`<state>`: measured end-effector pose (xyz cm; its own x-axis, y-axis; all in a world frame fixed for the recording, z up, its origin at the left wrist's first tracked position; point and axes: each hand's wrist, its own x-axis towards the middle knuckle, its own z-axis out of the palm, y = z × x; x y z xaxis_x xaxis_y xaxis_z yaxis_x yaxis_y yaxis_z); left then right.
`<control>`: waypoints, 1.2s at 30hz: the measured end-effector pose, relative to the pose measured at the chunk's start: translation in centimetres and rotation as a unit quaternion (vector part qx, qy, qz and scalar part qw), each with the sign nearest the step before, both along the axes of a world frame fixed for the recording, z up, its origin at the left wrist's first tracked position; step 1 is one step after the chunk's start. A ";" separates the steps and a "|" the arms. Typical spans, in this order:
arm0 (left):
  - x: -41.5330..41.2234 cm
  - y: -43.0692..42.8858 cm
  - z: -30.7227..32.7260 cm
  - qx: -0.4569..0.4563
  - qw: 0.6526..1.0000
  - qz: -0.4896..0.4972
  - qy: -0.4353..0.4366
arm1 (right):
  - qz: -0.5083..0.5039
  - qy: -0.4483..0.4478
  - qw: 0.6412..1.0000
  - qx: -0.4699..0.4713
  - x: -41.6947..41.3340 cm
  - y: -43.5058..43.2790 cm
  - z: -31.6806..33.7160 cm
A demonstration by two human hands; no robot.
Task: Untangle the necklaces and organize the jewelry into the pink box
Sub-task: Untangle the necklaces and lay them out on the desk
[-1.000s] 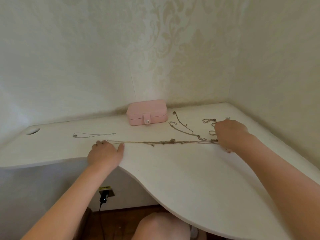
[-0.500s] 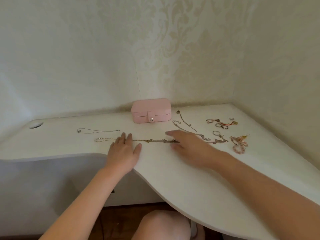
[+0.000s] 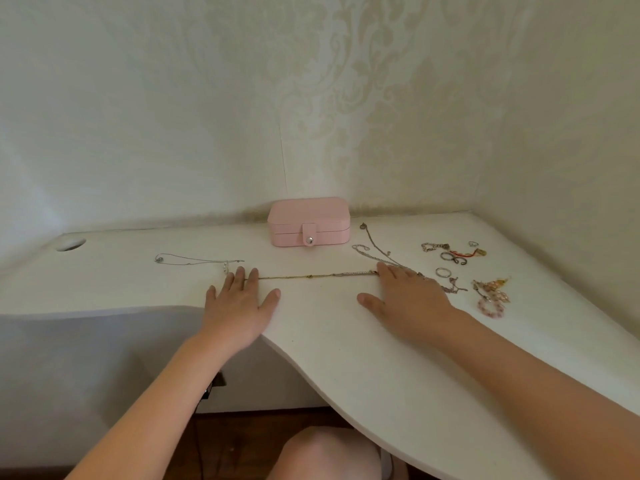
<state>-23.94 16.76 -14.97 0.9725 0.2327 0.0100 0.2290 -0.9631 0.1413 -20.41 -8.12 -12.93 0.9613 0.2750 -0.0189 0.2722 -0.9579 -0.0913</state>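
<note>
The gold chain [image 3: 311, 276] lying near the desk's [image 3: 346, 341] front edge vanishes at both ends, one under the left hand [image 3: 239, 306] and the other under the right hand [image 3: 408, 303], so how it joins the silver tangle [image 3: 372, 249] cannot be told. The pink box [image 3: 309, 221] at the back edge is snapped closed, hiding its compartments. The small pieces [image 3: 491, 296] heaped toward the right edge are too tiny to sort out, and a knee [image 3: 325, 452] is cut off below.
</note>
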 end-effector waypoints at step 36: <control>1.1 -7.3 0.8 -0.322 0.912 -0.241 -0.077 | 0.172 0.091 0.953 0.231 0.2 -1.7 2.0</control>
